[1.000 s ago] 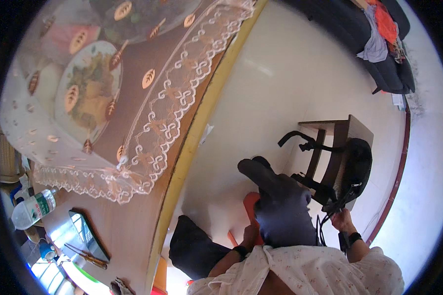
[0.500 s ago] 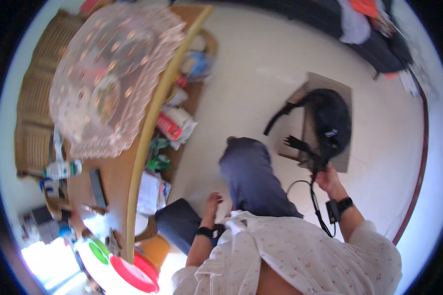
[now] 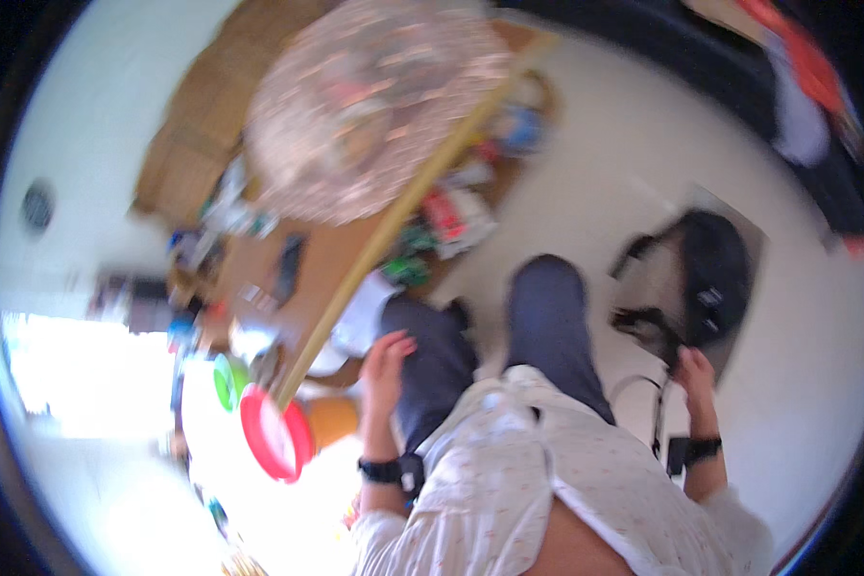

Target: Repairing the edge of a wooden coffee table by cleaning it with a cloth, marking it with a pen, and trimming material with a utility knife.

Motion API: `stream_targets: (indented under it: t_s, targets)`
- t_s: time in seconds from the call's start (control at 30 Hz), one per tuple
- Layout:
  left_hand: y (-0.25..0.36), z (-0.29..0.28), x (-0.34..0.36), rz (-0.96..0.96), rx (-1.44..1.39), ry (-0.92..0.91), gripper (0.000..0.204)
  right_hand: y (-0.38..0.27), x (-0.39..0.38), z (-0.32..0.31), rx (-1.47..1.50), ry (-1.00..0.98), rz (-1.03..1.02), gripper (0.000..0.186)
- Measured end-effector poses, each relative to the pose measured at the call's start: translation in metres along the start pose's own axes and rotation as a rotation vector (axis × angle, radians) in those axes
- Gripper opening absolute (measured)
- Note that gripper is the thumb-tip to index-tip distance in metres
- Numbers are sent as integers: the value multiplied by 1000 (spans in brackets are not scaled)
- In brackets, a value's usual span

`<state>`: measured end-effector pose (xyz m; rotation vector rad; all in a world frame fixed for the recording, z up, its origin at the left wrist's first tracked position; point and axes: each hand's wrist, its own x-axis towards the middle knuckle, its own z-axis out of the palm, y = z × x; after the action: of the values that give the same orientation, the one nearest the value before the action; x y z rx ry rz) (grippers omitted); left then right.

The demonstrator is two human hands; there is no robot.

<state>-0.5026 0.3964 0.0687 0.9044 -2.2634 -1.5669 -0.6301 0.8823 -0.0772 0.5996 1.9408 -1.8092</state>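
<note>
A black backpack (image 3: 720,274) with loose straps lies on a mat on the floor, to my right. At its near end my right hand (image 3: 696,374) is closed on part of it, though blur hides exactly which part. A thin black cable (image 3: 658,413) hangs beside that hand, near the small black device (image 3: 684,453) at my wrist. My left hand (image 3: 386,370) is open with its fingers loosely stretched out and holds nothing. It hovers over my left leg, close to the table's edge.
A wooden table (image 3: 346,278) stands on the left, bearing a pink lace food cover (image 3: 374,125). Packages (image 3: 456,221) sit on its lower shelf. A red-rimmed tub (image 3: 302,437) is beside its near end. A dark sofa (image 3: 662,48) runs along the far right. The mat (image 3: 744,226) shows around the backpack.
The view has swung left, shifting the scene to the right. My left hand has risen toward the table edge, its fingers more spread. My right hand stays at the backpack's near end.
</note>
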Motion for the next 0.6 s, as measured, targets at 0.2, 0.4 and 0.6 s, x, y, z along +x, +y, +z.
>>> stream_targets:
  t_s: [0.2, 0.4, 0.6]
  targets:
    - [-38, -22, 13, -123, -94, 289, 22, -13, 18, -55, -161, 246, 15, 24]
    - [-107, -90, 61, -176, 187, 569, 27, 40, 66, -155, -680, 554, -28, 47]
    - [-117, -177, 129, -214, 556, 794, 41, -10, 94, -192, -713, 663, -322, 49]
